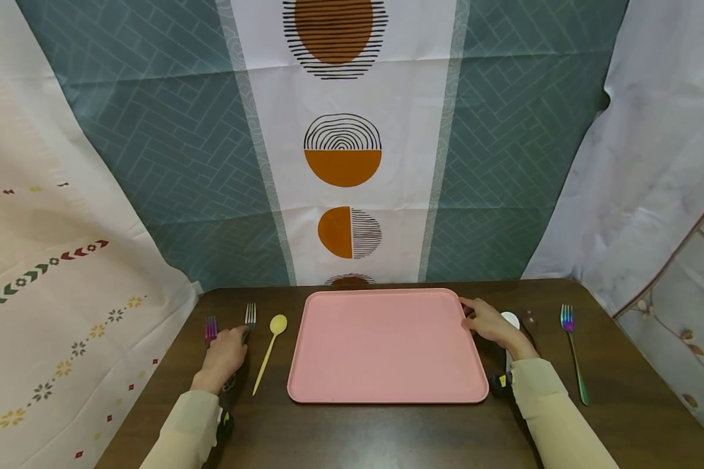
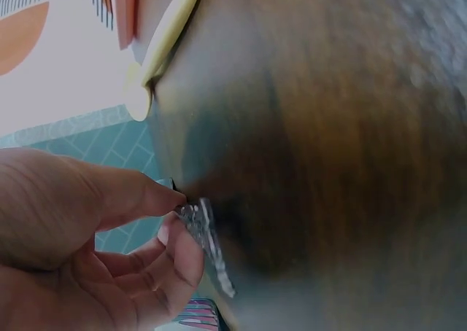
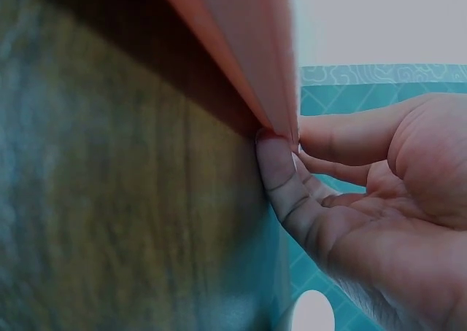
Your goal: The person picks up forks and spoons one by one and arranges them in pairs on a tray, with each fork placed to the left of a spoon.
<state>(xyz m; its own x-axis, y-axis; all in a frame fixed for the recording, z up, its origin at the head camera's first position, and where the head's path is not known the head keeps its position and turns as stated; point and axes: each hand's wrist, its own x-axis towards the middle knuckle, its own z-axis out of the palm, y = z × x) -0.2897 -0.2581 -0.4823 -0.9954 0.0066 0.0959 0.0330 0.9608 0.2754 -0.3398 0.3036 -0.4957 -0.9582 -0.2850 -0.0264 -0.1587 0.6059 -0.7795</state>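
My left hand [image 1: 223,355] pinches a silver fork [image 1: 250,315] by its handle between thumb and fingers. In the left wrist view the fork's patterned handle [image 2: 211,247] shows below the fingertips. Left of this hand lies a purple fork [image 1: 210,327], partly covered by it; to the right lies a yellow spoon [image 1: 266,359]. At the table's middle is a pink rectangular tray [image 1: 387,352]. My right hand [image 1: 495,326] grips its right edge near the far corner. In the right wrist view the thumb and a finger pinch the tray's rim [image 3: 255,61], a fingertip tucked beneath.
Beside the right forearm lie a white spoon [image 1: 511,319] and a dark brown spoon [image 1: 528,319], both partly covered. A rainbow-coloured fork with a green handle [image 1: 576,365] lies farther right on the brown wooden table [image 1: 352,436]. Patterned cloths [image 1: 182,163] hang behind and beside the table.
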